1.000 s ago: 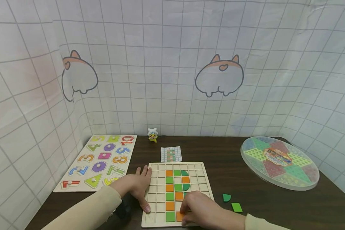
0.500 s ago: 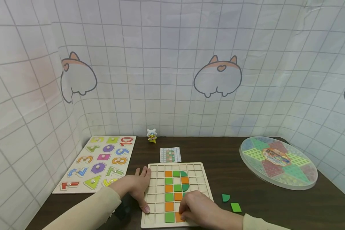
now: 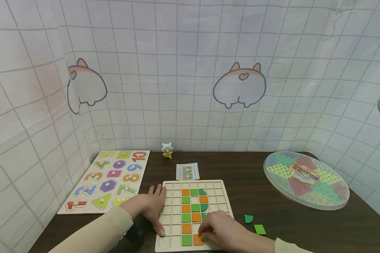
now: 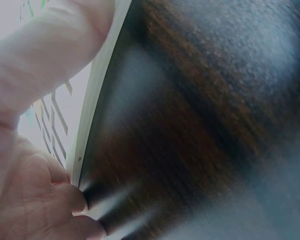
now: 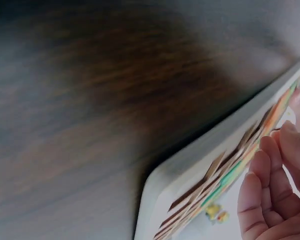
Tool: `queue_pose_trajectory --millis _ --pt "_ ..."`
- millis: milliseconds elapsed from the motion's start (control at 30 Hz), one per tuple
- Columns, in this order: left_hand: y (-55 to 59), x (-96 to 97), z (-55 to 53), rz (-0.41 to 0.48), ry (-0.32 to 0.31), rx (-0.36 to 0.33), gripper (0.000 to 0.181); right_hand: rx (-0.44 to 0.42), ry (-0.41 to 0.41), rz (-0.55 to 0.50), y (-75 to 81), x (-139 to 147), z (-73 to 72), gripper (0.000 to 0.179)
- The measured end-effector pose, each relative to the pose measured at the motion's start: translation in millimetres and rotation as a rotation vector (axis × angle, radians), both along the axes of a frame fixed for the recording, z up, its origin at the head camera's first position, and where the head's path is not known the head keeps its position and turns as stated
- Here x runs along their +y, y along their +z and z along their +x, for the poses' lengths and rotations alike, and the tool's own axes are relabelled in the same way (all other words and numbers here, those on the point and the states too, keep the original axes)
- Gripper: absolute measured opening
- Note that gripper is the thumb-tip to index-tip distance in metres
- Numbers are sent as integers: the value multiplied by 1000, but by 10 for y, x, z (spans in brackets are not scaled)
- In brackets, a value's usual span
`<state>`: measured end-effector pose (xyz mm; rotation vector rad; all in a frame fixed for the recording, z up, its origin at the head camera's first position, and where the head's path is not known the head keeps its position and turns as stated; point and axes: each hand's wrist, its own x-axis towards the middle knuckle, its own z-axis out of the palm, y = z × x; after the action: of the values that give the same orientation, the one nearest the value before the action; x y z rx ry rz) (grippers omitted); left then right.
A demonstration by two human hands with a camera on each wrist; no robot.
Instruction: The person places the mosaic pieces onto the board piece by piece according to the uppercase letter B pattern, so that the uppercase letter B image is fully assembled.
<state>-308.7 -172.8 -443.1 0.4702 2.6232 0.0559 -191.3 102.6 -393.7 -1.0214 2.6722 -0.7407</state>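
Observation:
A pale wooden grid board lies on the dark table, with orange and green square tiles and green quarter-round tiles in its middle columns. My left hand rests along the board's left edge, fingers spread and thumb over the rim. In the left wrist view the thumb crosses the board's edge. At the bottom row my right hand has curled fingers and thumb at the upper right of an orange square tile, next to a green square tile. The right hand covers some cells of the lower right.
Right of the board lie a loose green quarter-round tile and a green square tile. A small pattern card and a toy figure stand behind. A number puzzle is at left, a round board-game case at right.
The right hand stays at the bottom row; its fingers have shifted slightly up and right, showing more of the orange tile. The left hand stays in place.

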Motion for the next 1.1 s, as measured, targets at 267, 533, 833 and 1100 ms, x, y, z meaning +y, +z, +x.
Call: queue_pose_trajectory --millis 267,533,833,1100 --pt "30 16 29 -3 2 -8 161 120 -39 -61 11 400 -60 5" --pt "37 21 34 -14 11 -5 161 88 -147 -74 10 927 -150 7" --pt "44 14 38 -28 2 -11 159 59 -223 -38 -48 1324 -235 11" --pt "28 3 22 -18 -2 -9 163 27 -177 -18 -91 1537 -215 8"
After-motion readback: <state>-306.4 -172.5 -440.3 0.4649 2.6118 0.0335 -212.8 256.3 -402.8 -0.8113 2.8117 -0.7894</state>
